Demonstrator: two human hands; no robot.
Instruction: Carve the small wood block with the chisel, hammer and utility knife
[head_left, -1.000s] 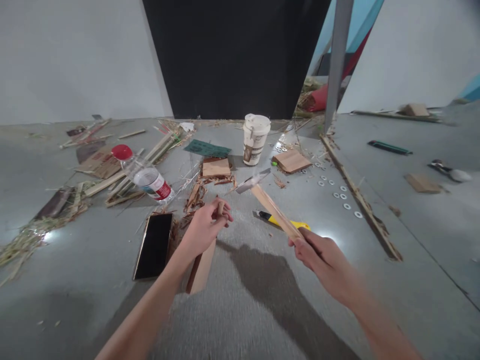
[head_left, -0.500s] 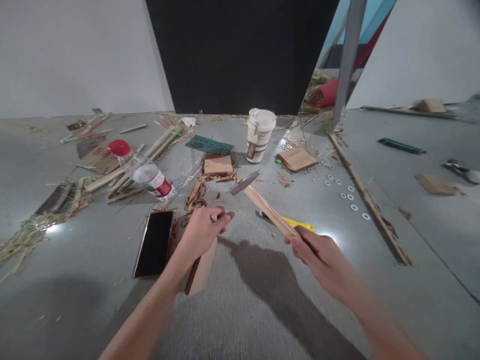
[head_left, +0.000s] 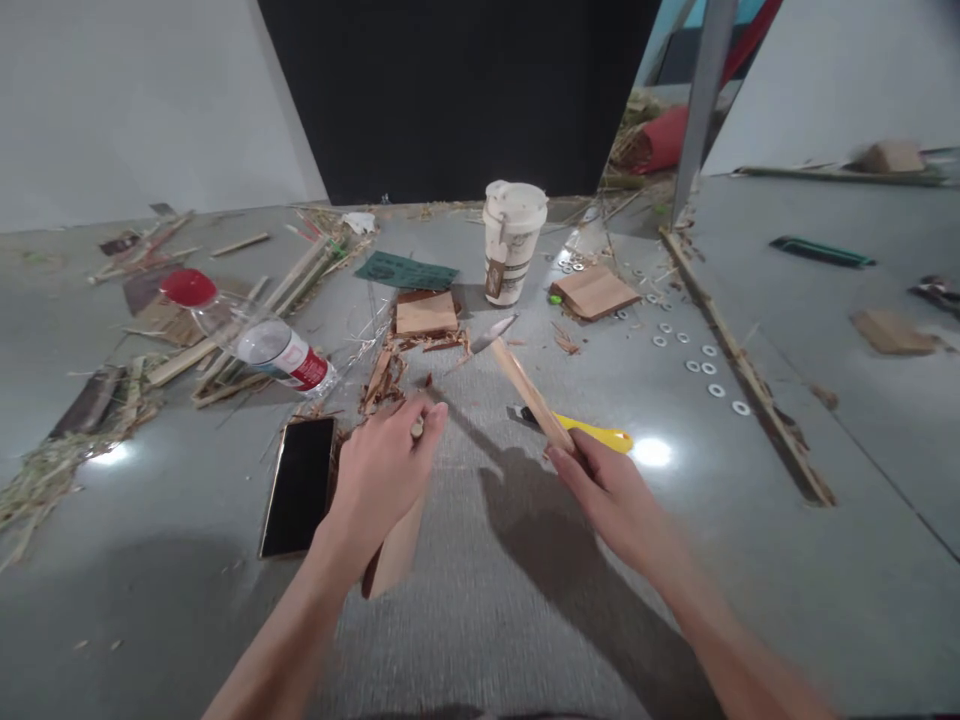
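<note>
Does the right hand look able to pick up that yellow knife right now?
Probably not as it is: the right hand is closed around a wooden handle, which crosses in front of the yellow knife in this view. The knife lies close by, so a freed hand could likely reach it.

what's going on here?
A person is working on the floor. The right hand grips a wooden-handled tool, its metal head up and away from the body. The left hand is closed around a small round stick, only its end showing, over a wood strip; contact there is hidden. A phone lies left of that hand; a yellow cutter lies near the tool.
</note>
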